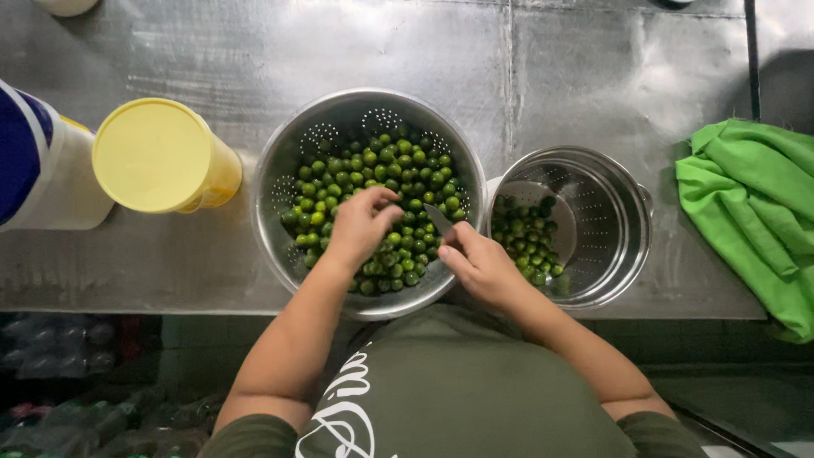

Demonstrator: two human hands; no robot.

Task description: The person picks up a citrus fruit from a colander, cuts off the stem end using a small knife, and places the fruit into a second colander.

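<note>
A round steel colander (280, 170) sits on the metal counter, holding many small green limes (398, 170). My left hand (360, 225) reaches down into the pile, fingers curled around the limes; whether it grips one I cannot tell. My right hand (483, 267) hovers over the colander's near right rim and holds a small knife (438, 219), blade pointing up and left. To the right stands a smaller perforated steel pot (615, 220) with several limes (526, 237) lying in its left half.
A yellow-lidded plastic container (157, 157) and a white tub with a blue lid (34, 165) stand at the left. A green cloth (755, 212) lies at the right. The steel counter's front edge (170, 301) runs just below the colander.
</note>
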